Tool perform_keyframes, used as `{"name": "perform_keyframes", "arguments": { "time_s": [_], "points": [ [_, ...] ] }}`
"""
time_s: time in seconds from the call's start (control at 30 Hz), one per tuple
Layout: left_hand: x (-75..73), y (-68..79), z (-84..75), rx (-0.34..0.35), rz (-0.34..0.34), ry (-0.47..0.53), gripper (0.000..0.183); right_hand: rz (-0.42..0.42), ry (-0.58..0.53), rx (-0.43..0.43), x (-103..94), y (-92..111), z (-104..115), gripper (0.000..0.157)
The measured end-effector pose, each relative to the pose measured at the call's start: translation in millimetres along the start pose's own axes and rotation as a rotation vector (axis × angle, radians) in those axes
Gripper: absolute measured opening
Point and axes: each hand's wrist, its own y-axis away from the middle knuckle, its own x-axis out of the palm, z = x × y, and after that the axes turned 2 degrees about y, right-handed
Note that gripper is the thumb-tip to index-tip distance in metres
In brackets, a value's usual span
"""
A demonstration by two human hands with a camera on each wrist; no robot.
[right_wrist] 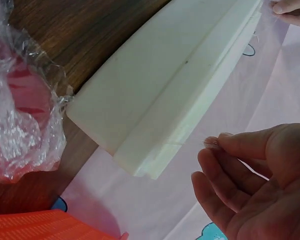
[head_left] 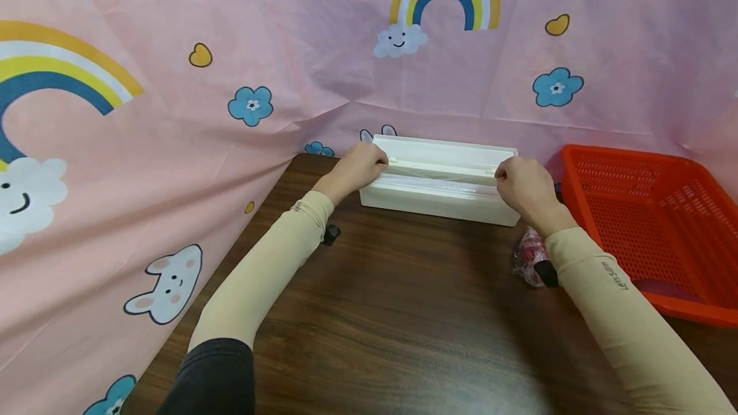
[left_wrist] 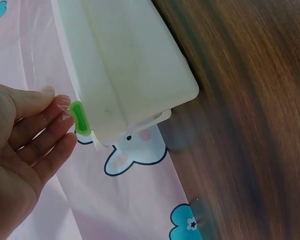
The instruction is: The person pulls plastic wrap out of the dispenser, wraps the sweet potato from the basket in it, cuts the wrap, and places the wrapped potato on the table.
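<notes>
Left wrist, grip (left_wrist: 15, 165) half-curled, pinching film (left_wrist: 64, 104)

Soft light, blurred shadows, glare on tabletop (head_left: 426, 351)

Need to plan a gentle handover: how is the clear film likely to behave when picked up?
The film is probably floppy: it bunches into creases at the left grip. It looks thin and see-through, so it should feel very light. That thinness also suggests it could tear if pulled hard.
</notes>
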Motion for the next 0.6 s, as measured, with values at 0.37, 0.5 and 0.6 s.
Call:
{"name": "perform_keyframes", "arguments": {
  "time_s": [0.37,0.5,0.6],
  "points": [
    [-5.5,3.4,-1.3,0.01,-0.027,0.022,0.017,-0.052,-0.039,-0.034,-5.3,4.8,-2.2,0.024],
    [-8.5,4.5,-2.2,-0.001,-0.04,0.024,0.018,-0.039,-0.053,-0.027,-8.2,5.2,-1.1,0.023],
    [-10.3,4.8,-3.8,0.002,-0.052,0.026,0.017,-0.028,-0.079,-0.024,-10.9,5.8,-1.0,0.023]
  ]
}}
